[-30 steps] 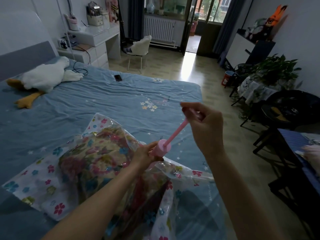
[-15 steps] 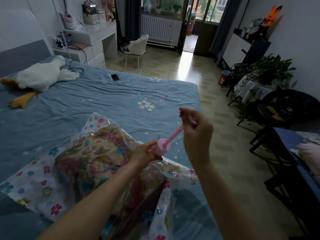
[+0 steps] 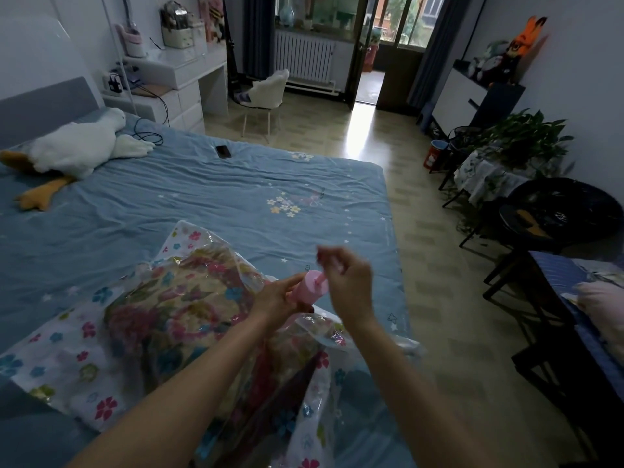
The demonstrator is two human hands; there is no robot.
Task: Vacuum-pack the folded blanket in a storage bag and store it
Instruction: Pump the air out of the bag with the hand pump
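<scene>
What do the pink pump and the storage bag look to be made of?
Pump: looks like hard moulded plastic, matte pink, with a smooth cylindrical barrel. Storage bag: thin clear plastic film, glossy, judging by the wrinkles and glare; white flower-printed edges; the floral blanket shows through. The left hand grips the barrel.

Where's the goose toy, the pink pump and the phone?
goose toy [image 3: 72, 148], head view, white body.
pink pump [image 3: 309, 290], head view, barrel.
phone [image 3: 223, 151], head view, dark screen.
</scene>
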